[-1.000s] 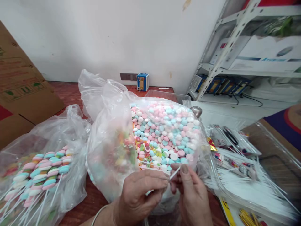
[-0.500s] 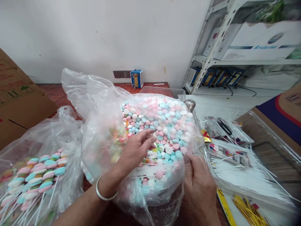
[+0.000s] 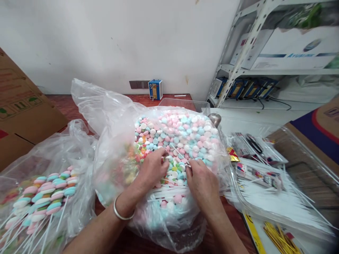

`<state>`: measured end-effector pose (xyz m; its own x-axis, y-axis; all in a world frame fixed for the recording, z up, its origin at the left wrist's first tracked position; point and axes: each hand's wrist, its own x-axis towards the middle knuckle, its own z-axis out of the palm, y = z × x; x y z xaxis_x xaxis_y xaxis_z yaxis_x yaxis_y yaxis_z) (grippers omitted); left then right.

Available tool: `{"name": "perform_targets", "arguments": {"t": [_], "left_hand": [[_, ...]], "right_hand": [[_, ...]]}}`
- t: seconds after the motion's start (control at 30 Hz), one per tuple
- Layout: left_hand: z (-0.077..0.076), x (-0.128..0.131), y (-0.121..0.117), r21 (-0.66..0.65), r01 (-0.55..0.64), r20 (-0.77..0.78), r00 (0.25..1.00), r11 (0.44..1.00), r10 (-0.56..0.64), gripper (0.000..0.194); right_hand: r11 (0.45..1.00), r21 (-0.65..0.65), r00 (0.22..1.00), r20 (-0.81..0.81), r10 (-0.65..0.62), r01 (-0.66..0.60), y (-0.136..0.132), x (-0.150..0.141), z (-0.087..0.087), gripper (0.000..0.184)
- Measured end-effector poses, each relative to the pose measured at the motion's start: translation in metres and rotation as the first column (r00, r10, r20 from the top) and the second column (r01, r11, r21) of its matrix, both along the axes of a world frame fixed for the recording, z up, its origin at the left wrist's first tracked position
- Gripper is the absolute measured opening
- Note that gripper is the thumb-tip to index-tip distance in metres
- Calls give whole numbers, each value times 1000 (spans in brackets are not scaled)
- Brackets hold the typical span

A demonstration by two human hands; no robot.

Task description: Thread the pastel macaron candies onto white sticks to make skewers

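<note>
A big clear plastic bag (image 3: 111, 116) stands open on the table, heaped with small pink, blue and white round candies (image 3: 185, 130). Both my hands are inside its mouth. My left hand (image 3: 152, 169), with a silver bangle on the wrist, has its fingers curled into the candies. My right hand (image 3: 202, 181) pinches a thin white stick (image 3: 178, 152) that slants up over the heap toward the left hand. More white sticks (image 3: 169, 192) lie across the bag's near edge.
At left, another clear bag (image 3: 53, 158) holds finished candy skewers (image 3: 50, 192). Cardboard boxes (image 3: 23, 102) stand far left. At right a clear tray (image 3: 296, 165) holds sticks and wrappers, with gold ties (image 3: 280, 240) near it. A metal shelf (image 3: 254, 38) stands behind.
My right hand moved from the bag's right edge into the candy heap with the stick. My left hand stayed among the candies and curled its fingers.
</note>
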<state>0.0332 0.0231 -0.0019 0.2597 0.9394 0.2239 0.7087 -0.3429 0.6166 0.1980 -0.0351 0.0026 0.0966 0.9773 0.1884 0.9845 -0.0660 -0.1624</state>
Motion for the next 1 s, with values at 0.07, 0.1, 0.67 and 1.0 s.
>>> {"name": "perform_targets", "arguments": {"t": [0.07,0.1,0.67,1.0], "left_hand": [[4,-8,-5,-144,-67,261,960,987,103,7],[5,-12,-7,-230,-55,389,910,972,144,12],[4,1,-27,-606,380,782,445,699,436,28],[6,4,-30,-538,432,829,425,724,362,33]], "right_hand": [[999,-36,999,33,38,-37,6,-3,-2,15],[997,-49,997,48,55,-53,9,-5,-4,15],[705,661,953,54,297,-257,-12,-21,-26,20],[666,692,913,-24,407,-279,-13,-24,-42,22]]}}
